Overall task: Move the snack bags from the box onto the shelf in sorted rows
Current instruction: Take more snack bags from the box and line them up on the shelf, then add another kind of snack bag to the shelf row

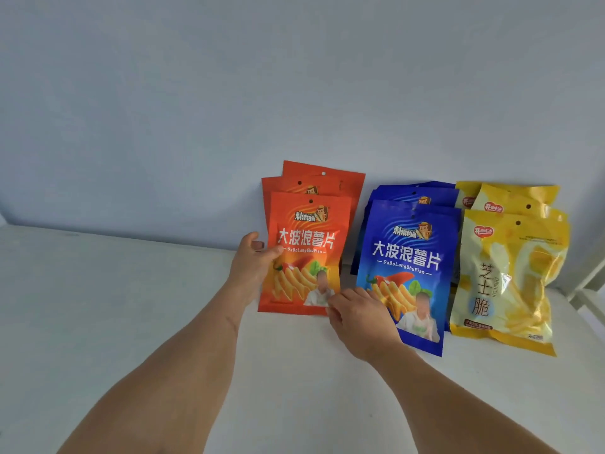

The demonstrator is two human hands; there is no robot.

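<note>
A pale wall (294, 77) fills the upper part of the view, rising behind everything the hands reach toward. Below it a white shelf surface (114, 306) stretches out under both forearms and away to the left of the left hand. Three rows of snack bags stand on this surface, leaning back toward the wall, each row stacked front to back. Farthest to the right of the right hand is the row of yellow bags (507, 276), the bulkiest of the three, with at least three bags overlapping. Directly beyond and partly behind the right hand is the row of blue bags (409, 257), several deep, its front bag touching the front yellow bag along one edge. Between the two hands stands the row of orange bags (311, 253), three showing, each one behind peeking above the one in front; a narrow gap separates this row from the blue one. The left hand (252, 267) grips the left edge of the front orange bag, thumb curled over the printed face and the fingers hidden behind it. The right hand (360, 319) is at the lower right corner of that same bag, fingers curled and thumb and fingertips pinching the corner, with the back of the hand overlapping the lower left of the front blue bag. At the far right edge, beyond the yellow bags, a white frame piece (586, 283) shows.
</note>
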